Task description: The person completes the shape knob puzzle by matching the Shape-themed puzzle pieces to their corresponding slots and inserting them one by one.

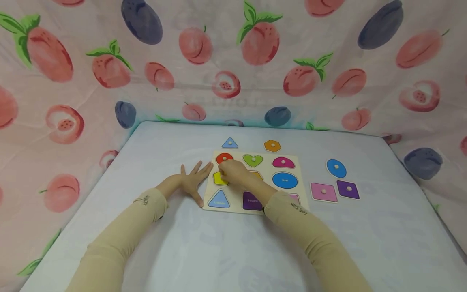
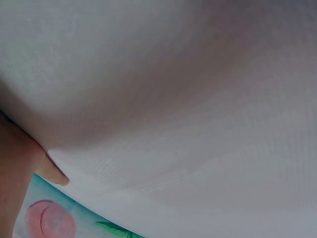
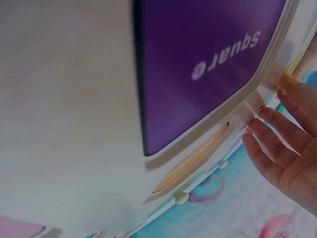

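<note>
In the head view a wooden shape board (image 1: 233, 207) lies on the table. My left hand (image 1: 192, 181) is flat with fingers spread, thumb and fingertips at the board's left edge; the left wrist view shows only part of it (image 2: 22, 166). Over the left of the board, my right hand (image 1: 234, 172) pinches the yellow piece (image 1: 219, 179) at its knob, which the fingers hide. In the right wrist view, thumb and index finger of that hand (image 3: 292, 141) meet at the yellow piece (image 3: 294, 64), other fingers extended. The red (image 1: 223, 158), green heart (image 1: 253, 161) and magenta (image 1: 283, 162) pieces sit along the top row.
Behind the board lie a light blue triangle (image 1: 230, 143) and an orange hexagon (image 1: 272, 146). To its right are a blue oval (image 1: 336, 168), a pink rectangle (image 1: 324, 192) and a purple square (image 1: 348, 190). Labelled recesses show triangle, square and oval. A fruit-patterned cloth hangs behind.
</note>
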A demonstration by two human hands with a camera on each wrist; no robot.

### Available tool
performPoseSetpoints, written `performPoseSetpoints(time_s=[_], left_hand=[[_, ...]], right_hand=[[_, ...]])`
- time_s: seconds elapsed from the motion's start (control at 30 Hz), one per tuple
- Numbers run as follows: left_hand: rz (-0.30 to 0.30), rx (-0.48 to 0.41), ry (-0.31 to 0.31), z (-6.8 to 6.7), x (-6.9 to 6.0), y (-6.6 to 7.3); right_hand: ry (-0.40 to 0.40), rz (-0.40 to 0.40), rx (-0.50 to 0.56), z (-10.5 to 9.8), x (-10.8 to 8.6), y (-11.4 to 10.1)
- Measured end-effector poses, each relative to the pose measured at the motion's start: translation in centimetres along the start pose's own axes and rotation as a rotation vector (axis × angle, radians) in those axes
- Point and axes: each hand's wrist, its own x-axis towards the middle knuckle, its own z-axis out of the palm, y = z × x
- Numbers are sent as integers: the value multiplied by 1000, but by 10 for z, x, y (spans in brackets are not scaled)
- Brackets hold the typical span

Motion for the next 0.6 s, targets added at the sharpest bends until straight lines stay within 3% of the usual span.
performPoseSetpoints(time_s=[0.23,0.6], left_hand=[[12,-15,8,1,1,-2],[3,8,5,2,1,1]], right_hand=[[1,9,12,1,0,-2],[-120,-26,61,-11,5,9]])
